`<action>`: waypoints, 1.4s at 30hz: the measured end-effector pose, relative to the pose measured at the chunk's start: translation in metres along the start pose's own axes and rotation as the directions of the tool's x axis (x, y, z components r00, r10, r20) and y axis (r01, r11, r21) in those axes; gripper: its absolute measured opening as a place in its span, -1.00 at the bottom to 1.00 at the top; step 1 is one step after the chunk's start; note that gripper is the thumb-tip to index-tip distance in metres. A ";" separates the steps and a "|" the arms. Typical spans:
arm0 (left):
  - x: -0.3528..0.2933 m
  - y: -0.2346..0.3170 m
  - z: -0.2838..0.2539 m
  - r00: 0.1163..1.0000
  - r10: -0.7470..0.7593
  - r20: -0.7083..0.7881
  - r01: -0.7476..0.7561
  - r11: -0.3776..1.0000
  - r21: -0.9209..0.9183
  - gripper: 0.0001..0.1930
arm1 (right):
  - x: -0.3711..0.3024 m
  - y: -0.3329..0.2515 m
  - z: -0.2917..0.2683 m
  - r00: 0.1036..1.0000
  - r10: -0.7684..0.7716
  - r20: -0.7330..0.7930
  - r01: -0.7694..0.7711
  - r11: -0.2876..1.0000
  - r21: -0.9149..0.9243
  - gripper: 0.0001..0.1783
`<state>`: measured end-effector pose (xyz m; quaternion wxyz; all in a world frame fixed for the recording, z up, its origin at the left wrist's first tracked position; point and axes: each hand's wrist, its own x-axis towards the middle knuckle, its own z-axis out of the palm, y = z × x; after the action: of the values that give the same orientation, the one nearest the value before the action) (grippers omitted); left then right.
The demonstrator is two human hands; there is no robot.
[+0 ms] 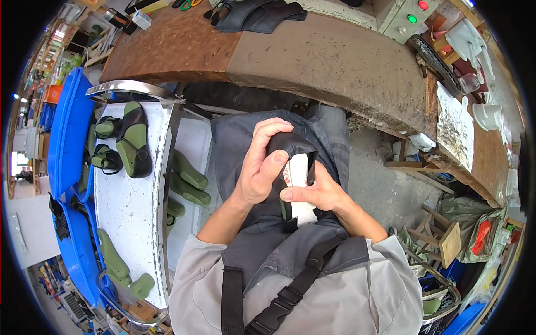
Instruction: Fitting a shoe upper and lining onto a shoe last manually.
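Note:
Over my lap I hold a shoe upper on a last [290, 144], black leather around the toe with a white insole [301, 211] facing up. My left hand [261, 167] wraps the toe end from the left, its thumb pressing on the leather edge beside the insole. From the right my right hand [321, 191] grips the middle of the shoe, thumb lying across the white insole and fingers behind the far side. A sliver of green last shows near the heel end. The underside of the shoe is hidden by my hands.
To my left stands a white metal cart [131, 212] with green shoe lasts [111, 257], some fitted with black leather, beside blue bins [70, 134]. A brown workbench [312, 56] curves ahead, bearing black leather pieces [262, 15]. A wooden stool [449, 245] is at right.

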<state>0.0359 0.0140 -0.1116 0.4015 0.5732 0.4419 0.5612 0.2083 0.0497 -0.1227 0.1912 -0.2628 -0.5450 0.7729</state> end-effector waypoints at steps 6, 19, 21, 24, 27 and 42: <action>0.001 -0.010 0.000 0.997 0.005 0.080 0.009 0.985 -0.173 -0.27 | -0.006 -0.004 -0.007 1.000 0.013 0.006 -0.013 1.000 -0.010 -0.06; -0.005 0.006 0.009 0.998 0.026 0.061 -0.038 0.978 0.205 -0.29 | -0.007 0.000 -0.018 0.994 -0.014 0.113 0.005 0.997 0.074 -0.15; -0.004 0.005 0.010 0.994 0.062 0.088 -0.083 0.961 0.264 -0.31 | -0.010 0.003 -0.020 0.992 -0.027 0.119 0.015 0.995 0.100 -0.17; -0.002 0.011 0.002 0.975 0.061 0.212 -0.129 0.938 0.322 -0.23 | -0.009 0.001 -0.020 0.992 -0.044 0.114 0.031 0.993 0.115 -0.18; 0.001 0.008 0.007 0.982 0.050 0.181 -0.106 0.944 0.313 -0.21 | -0.010 -0.004 -0.019 0.996 -0.025 0.091 0.015 0.994 0.107 -0.16; 0.041 -0.011 0.008 0.979 -0.030 0.200 0.061 0.986 -0.154 -0.30 | 0.027 -0.030 -0.055 0.986 -0.163 -0.031 0.161 0.894 0.419 -0.14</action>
<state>0.0423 0.0563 -0.1105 0.5007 0.5817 0.3667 0.5259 0.2209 0.1169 -0.1145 0.3054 -0.1672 -0.3864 0.8541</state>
